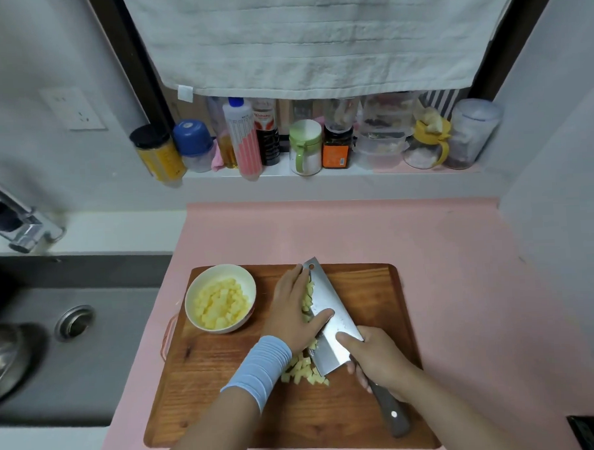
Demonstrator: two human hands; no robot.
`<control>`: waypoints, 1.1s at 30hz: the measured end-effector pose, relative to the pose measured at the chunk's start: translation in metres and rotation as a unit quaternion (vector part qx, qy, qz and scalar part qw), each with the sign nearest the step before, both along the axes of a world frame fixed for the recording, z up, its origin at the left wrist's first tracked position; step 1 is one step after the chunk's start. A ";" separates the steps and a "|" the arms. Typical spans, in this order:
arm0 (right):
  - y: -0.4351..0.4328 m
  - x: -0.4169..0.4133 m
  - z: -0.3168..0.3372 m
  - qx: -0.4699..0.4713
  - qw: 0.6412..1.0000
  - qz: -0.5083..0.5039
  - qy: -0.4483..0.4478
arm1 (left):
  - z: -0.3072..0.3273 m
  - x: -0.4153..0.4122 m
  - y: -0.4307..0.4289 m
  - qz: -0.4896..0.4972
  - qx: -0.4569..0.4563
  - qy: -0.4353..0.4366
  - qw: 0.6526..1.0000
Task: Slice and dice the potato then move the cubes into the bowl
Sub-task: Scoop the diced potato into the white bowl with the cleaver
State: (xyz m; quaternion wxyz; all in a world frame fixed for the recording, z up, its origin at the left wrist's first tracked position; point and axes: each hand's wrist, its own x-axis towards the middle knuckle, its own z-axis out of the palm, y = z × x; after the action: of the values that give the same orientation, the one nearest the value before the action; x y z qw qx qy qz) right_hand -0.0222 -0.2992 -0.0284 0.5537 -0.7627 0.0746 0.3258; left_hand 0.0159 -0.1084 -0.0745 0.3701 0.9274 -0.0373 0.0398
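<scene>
Pink desk (443, 252), cutting board (228, 398): right hand (380, 360) is gripping the cleaver (330, 312) handle, flat left hand (292, 306) is pressing board-centre potato cubes (302, 371) against the blade, likely to ferry them to the bowl (219, 267) on the board's far-left corner.

Centre: we see a wooden cutting board (228, 398), matt, with visible grain. The cleaver (330, 312) has a polished steel blade and a dark, smooth handle. The bowl (222, 271) is glossy white. The pink mat (425, 239) is matt. Top: a towel (314, 37) of ribbed cloth. Left: a sink (123, 334) of dull grey metal.
</scene>
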 end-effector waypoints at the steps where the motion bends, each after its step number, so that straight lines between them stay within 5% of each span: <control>1: 0.004 0.000 0.005 0.000 1.000 0.003 -0.005 | 0.006 0.002 0.004 -0.001 -0.002 -0.007 1.000; 13: 0.096 0.007 0.040 0.013 0.999 0.014 -0.037 | 0.035 0.009 0.094 0.056 -0.054 -0.074 0.994; 26: 0.133 0.011 0.032 -0.051 0.997 -0.023 -0.056 | 0.026 -0.002 0.165 0.107 -0.060 0.005 0.992; 33: 0.139 0.008 0.037 -0.068 0.995 -0.001 -0.069 | 0.022 -0.007 0.150 -0.024 0.045 -0.122 0.991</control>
State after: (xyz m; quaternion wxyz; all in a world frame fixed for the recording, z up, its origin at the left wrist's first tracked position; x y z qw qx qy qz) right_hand -0.0138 -0.1598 0.0084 0.5048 -0.8192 0.0586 0.2660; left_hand 0.0086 0.0420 -0.0526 0.3214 0.9302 -0.1065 0.1419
